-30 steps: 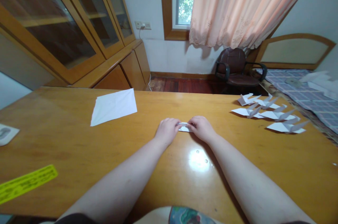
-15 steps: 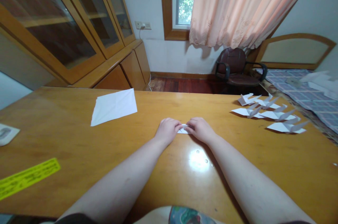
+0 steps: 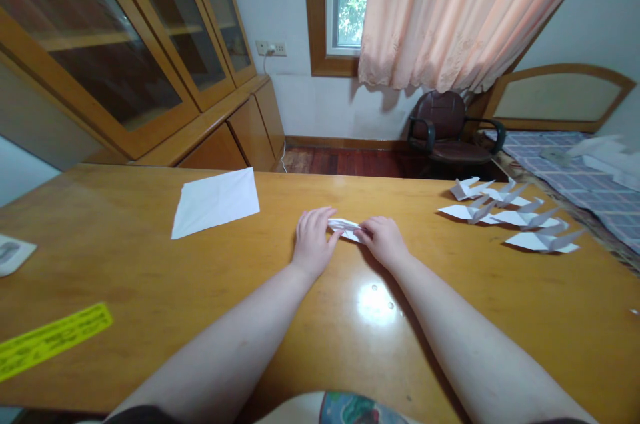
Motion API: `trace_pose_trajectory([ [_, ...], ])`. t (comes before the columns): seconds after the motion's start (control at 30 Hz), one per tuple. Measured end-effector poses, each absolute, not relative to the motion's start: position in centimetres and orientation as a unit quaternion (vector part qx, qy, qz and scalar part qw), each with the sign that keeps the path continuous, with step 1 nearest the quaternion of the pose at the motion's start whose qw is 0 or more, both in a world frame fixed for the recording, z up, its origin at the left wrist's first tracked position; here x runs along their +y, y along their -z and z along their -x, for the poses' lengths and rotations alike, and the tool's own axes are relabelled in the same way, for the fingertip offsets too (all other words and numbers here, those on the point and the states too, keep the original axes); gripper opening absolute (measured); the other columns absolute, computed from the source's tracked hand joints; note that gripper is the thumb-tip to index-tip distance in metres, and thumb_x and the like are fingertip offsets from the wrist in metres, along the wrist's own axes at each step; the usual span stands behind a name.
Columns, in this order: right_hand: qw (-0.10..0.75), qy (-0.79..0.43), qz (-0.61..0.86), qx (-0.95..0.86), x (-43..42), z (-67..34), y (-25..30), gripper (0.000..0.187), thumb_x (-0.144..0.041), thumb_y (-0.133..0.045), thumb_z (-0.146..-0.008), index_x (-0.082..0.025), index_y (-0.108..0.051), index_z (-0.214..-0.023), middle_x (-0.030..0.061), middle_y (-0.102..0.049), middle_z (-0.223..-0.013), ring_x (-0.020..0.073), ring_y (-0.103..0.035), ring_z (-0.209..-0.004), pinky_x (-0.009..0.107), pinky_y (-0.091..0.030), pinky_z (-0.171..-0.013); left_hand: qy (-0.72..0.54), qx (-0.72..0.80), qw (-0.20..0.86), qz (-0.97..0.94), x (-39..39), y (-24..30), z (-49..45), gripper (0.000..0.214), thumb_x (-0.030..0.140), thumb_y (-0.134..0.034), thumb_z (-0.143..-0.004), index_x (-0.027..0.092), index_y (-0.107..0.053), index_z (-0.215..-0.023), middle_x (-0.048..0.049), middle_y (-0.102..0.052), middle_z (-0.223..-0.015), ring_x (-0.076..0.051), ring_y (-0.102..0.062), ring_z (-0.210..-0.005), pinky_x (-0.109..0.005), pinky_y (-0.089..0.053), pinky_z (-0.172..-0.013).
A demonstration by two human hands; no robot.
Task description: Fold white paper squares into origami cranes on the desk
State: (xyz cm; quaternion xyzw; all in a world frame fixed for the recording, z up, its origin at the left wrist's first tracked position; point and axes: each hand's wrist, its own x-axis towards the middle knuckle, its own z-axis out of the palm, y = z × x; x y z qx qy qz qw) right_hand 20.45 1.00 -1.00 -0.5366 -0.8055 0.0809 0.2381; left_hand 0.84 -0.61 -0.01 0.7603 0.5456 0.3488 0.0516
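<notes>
A small piece of folded white paper [image 3: 346, 227] is held between my two hands, just over the middle of the wooden table [image 3: 215, 291]. My left hand [image 3: 314, 241] grips its left end, thumb on the near side and fingers on the far side. At the right end, the fingers of my right hand [image 3: 384, 239] are pinched on the paper and cover its tip. Layers show along the top edge of the paper, slightly parted. On the right part of the table stand several folded paper cranes [image 3: 543, 239].
A flat white paper sheet [image 3: 216, 203] lies at the back left. Along the left side are a yellow printed strip [image 3: 55, 341] and a white object [image 3: 14, 255]. Beyond the table are a glass-door cabinet [image 3: 150, 137] and a brown armchair [image 3: 443, 124].
My left hand has shifted slightly up and left, its fingers more spread. More of the folded paper shows between the hands, now tilted with its layers parted. My right hand has barely moved.
</notes>
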Motion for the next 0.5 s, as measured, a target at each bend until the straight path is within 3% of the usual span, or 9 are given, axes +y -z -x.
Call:
trace_pose_trajectory([
  [0.1,0.329,-0.086,0.582,-0.739,0.8,-20.7,0.5,0.023,-0.035,-0.057,-0.087,-0.018,-0.070,-0.078,0.0051,-0.067,-0.073,0.0170,-0.057,-0.070,0.028,-0.038,-0.067,-0.443,0.548,0.081,-0.705,-0.5,0.6,-0.8,0.037,0.033,-0.064,-0.081,0.019,-0.051,-0.112,-0.0114,-0.058,-0.115,-0.024,-0.053,-0.112,-0.041,-0.041,-0.099],
  [0.27,0.461,-0.158,0.585,-0.648,-0.2,-19.7,-0.3,0.027,-0.042,-0.059,-0.084,-0.019,-0.068,-0.074,0.0033,-0.065,-0.069,0.0163,-0.056,-0.065,0.027,-0.041,-0.062,-0.458,0.507,0.304,-0.664,-0.3,1.5,-1.6,0.028,0.031,-0.067,-0.077,0.018,-0.052,-0.096,-0.0051,-0.061,-0.093,-0.017,-0.061,-0.087,-0.034,-0.050,-0.083],
  [0.5,0.490,-0.358,0.521,-0.600,-1.3,-17.8,0.0,0.023,-0.041,-0.066,-0.076,-0.018,-0.068,-0.082,0.0048,-0.068,-0.076,0.0175,-0.059,-0.068,0.030,-0.046,-0.066,-0.419,0.442,0.398,-0.686,-1.3,0.6,-2.0,0.027,0.034,-0.066,-0.078,0.017,-0.060,-0.098,-0.0069,-0.066,-0.097,-0.019,-0.062,-0.089,-0.034,-0.049,-0.083],
])
